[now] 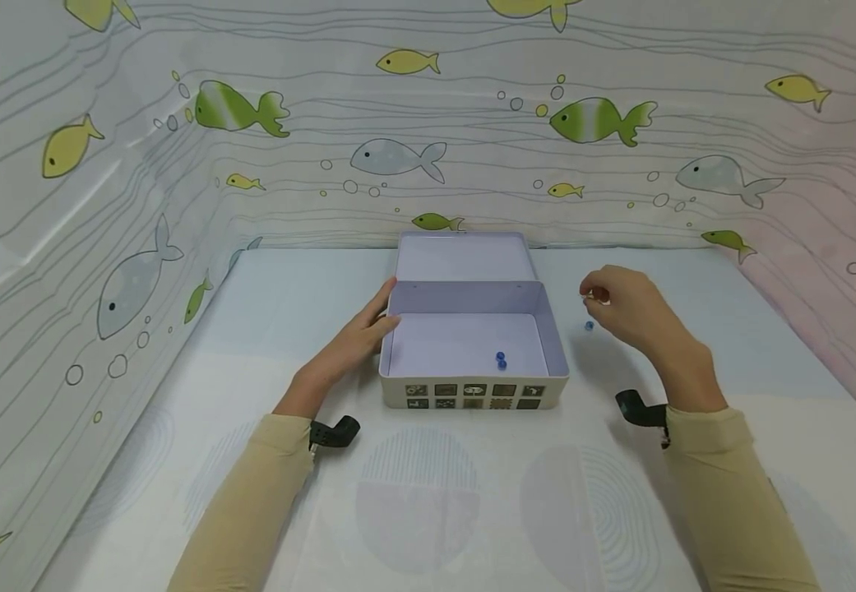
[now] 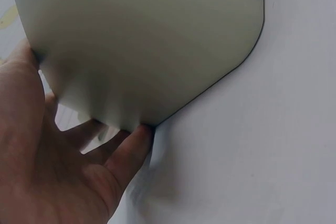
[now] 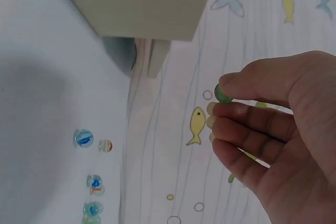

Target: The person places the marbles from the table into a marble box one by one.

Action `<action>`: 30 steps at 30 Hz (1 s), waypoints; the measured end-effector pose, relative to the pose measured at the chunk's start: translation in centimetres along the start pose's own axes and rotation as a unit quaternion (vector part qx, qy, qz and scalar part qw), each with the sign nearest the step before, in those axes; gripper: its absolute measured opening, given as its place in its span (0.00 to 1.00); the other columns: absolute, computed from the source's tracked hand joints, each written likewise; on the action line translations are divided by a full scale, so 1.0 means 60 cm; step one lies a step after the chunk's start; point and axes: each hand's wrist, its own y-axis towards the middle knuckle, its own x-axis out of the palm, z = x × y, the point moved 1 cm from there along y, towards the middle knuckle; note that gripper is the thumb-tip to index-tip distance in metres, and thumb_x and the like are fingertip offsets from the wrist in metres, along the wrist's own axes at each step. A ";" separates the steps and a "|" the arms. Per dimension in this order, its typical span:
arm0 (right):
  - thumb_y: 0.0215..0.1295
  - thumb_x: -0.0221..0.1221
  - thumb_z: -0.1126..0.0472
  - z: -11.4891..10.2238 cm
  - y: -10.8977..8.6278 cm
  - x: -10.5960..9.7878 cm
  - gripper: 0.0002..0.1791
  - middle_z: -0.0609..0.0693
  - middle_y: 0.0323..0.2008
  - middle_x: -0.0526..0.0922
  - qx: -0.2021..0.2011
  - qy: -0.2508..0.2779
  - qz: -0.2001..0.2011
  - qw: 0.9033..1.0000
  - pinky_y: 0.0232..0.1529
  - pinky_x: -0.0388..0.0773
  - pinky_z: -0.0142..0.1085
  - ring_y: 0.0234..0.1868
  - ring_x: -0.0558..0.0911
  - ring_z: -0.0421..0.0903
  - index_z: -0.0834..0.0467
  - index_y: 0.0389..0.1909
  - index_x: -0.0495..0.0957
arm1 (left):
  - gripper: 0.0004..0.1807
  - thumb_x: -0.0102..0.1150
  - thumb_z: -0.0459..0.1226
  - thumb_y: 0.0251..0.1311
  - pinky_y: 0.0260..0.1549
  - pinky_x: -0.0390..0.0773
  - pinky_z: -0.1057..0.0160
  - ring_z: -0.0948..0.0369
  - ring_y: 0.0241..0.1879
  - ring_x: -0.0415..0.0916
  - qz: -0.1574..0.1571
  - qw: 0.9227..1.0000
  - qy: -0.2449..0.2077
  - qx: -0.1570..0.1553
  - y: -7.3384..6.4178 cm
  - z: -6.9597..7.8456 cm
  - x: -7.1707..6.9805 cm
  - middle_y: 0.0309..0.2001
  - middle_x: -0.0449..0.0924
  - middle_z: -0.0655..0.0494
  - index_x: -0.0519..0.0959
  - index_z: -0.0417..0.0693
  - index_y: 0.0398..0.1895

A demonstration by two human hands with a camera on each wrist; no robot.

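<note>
The right hand point(image 1: 623, 307) is nearly closing at its fingertips, pinching a green marble point(image 3: 222, 94) between thumb and index finger while the other fingers are curving beneath, and it is hovering to the right of the box point(image 1: 428, 349). The left hand point(image 1: 357, 341) is spreading part-open over the box's near side wall, its thumb resting at the rim and its fingers bending round the edge. Between the hands, blue marbles point(image 1: 501, 357) are lying inside the box; shine is leaving their exact number uncertain. Loose marbles point(image 3: 84, 138) are sitting on the surface point(image 1: 428, 526) just below the right hand. The lid point(image 1: 465, 257) is standing open beyond both hands. By judgement, the marble is presenting as light, hard, slippery and apt to roll, calling for thumb and fingertip pads across its widest part; the box is appearing stiff and thin-walled, best steadied at its side rim.
</note>
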 end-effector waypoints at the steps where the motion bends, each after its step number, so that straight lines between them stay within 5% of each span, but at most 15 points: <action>1: 0.65 0.56 0.69 -0.005 0.000 0.002 0.09 0.58 0.37 0.82 -0.010 0.000 0.007 1.000 0.43 0.75 0.48 0.41 0.77 0.54 0.65 0.43 0.83 | 0.38 0.43 0.51 0.76 0.70 0.61 0.38 0.48 0.80 0.39 0.001 1.000 0.000 0.000 0.000 0.000 0.000 0.82 0.32 0.62 0.36 0.75 0.79; 14: 0.64 0.60 0.72 -0.076 0.014 0.038 0.09 0.54 0.40 0.84 -0.086 0.019 0.052 0.995 0.47 0.80 0.46 0.44 0.80 0.51 0.62 0.43 0.83 | 0.37 0.41 0.45 0.78 0.70 0.61 0.39 0.48 0.80 0.40 0.003 1.000 0.001 0.008 0.000 -0.002 -0.001 0.82 0.33 0.61 0.36 0.73 0.80; 25: 0.63 0.61 0.70 -0.099 0.023 0.072 0.09 0.53 0.38 0.83 -0.118 0.045 0.013 0.992 0.45 0.80 0.43 0.42 0.80 0.49 0.63 0.43 0.84 | 0.36 0.41 0.46 0.78 0.70 0.61 0.39 0.49 0.80 0.40 0.006 1.000 0.004 0.001 0.001 -0.002 -0.002 0.81 0.33 0.64 0.36 0.75 0.80; 30: 0.64 0.62 0.68 -0.117 0.028 0.088 0.08 0.52 0.38 0.83 -0.126 0.018 -0.016 0.992 0.44 0.80 0.41 0.41 0.80 0.48 0.61 0.42 0.84 | 0.37 0.42 0.46 0.78 0.70 0.60 0.39 0.49 0.80 0.39 0.005 1.000 -0.003 -0.001 -0.001 -0.002 -0.001 0.82 0.33 0.62 0.36 0.75 0.80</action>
